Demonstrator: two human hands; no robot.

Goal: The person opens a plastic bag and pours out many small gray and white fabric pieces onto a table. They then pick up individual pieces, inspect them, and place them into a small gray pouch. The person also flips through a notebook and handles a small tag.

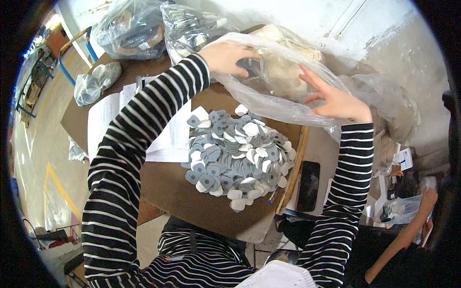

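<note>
A large clear plastic bag [269, 98] lies across the far side of the brown table, its mouth spread wide. My left hand [229, 58] reaches over the bag's left part, fingers apart and thumb lower. At the bag's right side is my right hand [335, 100], its fingers spread and pointing left toward the bag's middle. Neither hand visibly grips the plastic; exactly where they touch it is hard to see. In front of the bag sits a heap of small grey and white rounded-square pieces [235, 153], many with a dark centre spot.
Paper sheets [103, 125] lie left of the heap on the table [168, 192]. Filled plastic bags [129, 33] stand at the back left. A black phone [308, 186] rests right of the wooden edge, near a pen [272, 196]. Another person's arm [403, 240] shows at lower right.
</note>
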